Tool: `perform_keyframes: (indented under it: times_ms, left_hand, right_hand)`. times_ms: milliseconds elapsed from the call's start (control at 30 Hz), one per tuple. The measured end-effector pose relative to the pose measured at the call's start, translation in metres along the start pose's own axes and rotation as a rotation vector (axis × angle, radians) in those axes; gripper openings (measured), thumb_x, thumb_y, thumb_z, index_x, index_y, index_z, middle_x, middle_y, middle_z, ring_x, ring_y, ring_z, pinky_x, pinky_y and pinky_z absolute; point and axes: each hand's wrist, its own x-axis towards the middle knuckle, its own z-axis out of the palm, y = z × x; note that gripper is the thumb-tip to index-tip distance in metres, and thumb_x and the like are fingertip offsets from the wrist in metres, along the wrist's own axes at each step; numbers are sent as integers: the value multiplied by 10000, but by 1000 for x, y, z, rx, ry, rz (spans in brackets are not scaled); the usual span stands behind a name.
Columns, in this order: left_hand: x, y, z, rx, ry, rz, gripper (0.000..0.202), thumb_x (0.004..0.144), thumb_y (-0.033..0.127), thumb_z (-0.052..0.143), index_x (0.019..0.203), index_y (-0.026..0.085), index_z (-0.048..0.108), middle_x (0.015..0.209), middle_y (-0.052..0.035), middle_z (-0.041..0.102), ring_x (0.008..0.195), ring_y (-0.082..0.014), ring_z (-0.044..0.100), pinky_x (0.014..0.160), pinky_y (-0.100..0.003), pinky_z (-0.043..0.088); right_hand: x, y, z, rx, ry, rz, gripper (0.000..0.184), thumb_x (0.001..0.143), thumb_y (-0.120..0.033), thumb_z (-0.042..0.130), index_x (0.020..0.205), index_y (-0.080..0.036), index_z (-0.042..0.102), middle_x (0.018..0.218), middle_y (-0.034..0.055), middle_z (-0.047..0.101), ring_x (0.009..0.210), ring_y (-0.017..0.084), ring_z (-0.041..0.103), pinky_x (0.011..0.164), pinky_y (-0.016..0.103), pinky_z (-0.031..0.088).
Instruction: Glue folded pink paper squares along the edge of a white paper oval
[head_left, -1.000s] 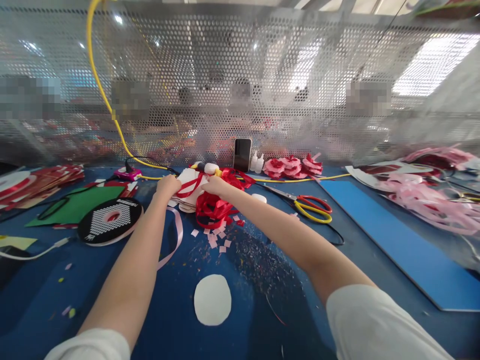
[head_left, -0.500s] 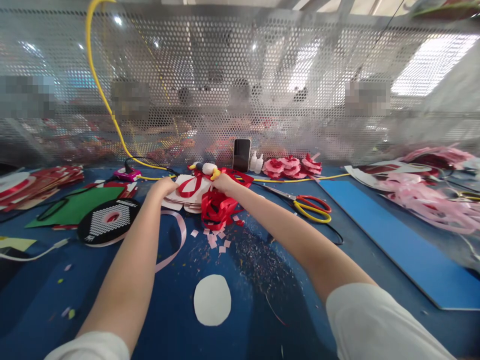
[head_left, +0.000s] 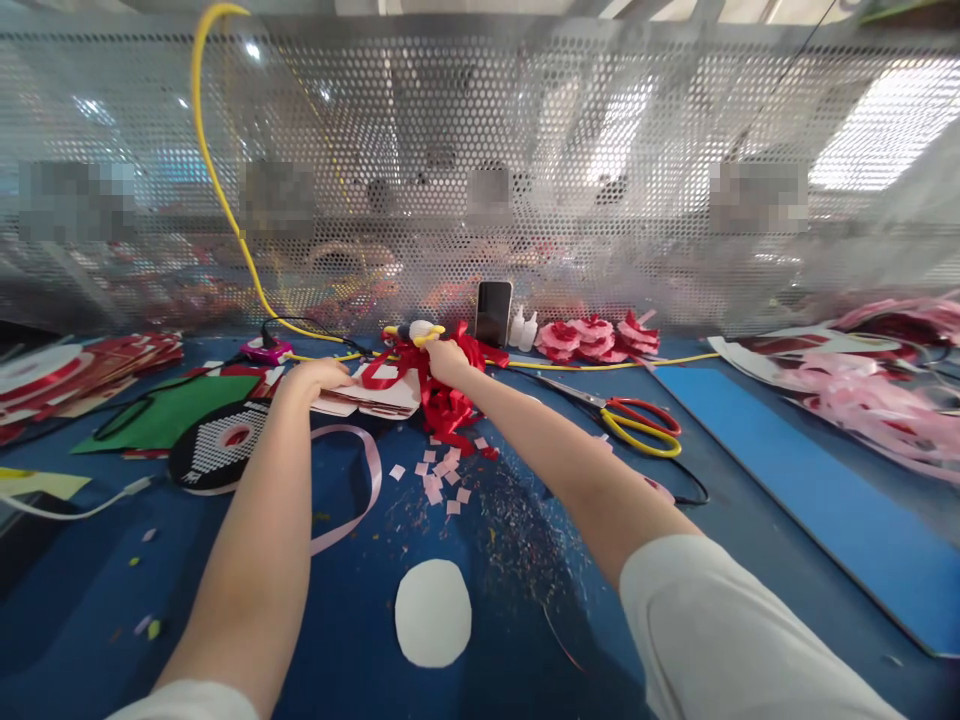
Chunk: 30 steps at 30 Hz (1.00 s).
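Note:
My left hand (head_left: 321, 378) is closed on the left side of a stack of white paper pieces (head_left: 390, 396), its fingertips partly hidden. My right hand (head_left: 448, 362) grips a tangle of red ribbon (head_left: 448, 408) at the right end of that stack; some loops hang in front and others show behind the hand. A red loop also lies over the stack. Just behind my right hand is a white tool with yellow ends (head_left: 421, 330). Nearer to me, a round white paper disc (head_left: 433, 613) lies flat on the blue table.
Scissors (head_left: 637, 425) with red and yellow handles lie right of my right forearm, beside a long blue board (head_left: 795, 480). A phone (head_left: 493, 313), small white bottles (head_left: 523, 330) and pink-red ribbon flowers (head_left: 592, 338) stand along the mesh wall. A black reel (head_left: 214, 447) lies left.
My left hand has drawn the white paper stack a little to the left. My right hand has pulled the red ribbon partly away from the stack. The view has shifted slightly.

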Motion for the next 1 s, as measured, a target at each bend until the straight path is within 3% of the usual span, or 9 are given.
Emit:
perform_keyframes:
  times_ms: [133,267,333,467,600,1000]
  left_hand:
    - [-9,2,-9,-51,-202,-67,343,972,351,623,1253,154,608,1215,-96,645,1016,-224,664,853,-413,589]
    - [-13,1,-11,-105,-273,-47,324,877,292,709,1173,170,663,958,-50,712,832,-218,701,651,-294,578]
    - [-13,0,-9,-125,-291,-43,333,842,258,723,1161,177,673,872,-46,719,787,-234,711,593,-282,560]
    - [-10,0,-4,-124,-331,-55,314,952,313,641,1220,151,630,1085,-82,694,920,-218,693,768,-364,598]
    - [-3,2,2,-113,-285,-62,365,969,360,624,1274,162,601,1280,-107,619,1088,-246,644,907,-449,572]
    - [20,4,36,-118,63,-49,378,962,356,635,1284,163,595,1281,-106,618,1098,-254,643,908,-450,570]
  right_hand:
    - [3,3,2,-133,10,4,377,964,-376,619,1278,-169,599,1286,106,620,1097,229,639,920,450,560]
    - [5,1,5,-219,42,-17,376,965,-373,618,1280,-169,598,1291,107,617,1103,231,637,924,452,559]
    - [5,-1,6,-249,66,-23,382,965,-370,617,1287,-166,594,1296,108,615,1110,234,634,927,456,557]
    - [6,-1,7,-282,102,-15,385,965,-369,616,1291,-165,592,1297,109,614,1112,236,634,927,458,557]
    - [6,3,6,-288,104,-24,379,966,-369,615,1286,-165,595,1291,108,617,1106,233,636,924,453,559]
    - [0,2,-4,-208,25,-5,379,961,-375,624,1275,-164,600,1279,105,622,1094,230,640,915,448,562]
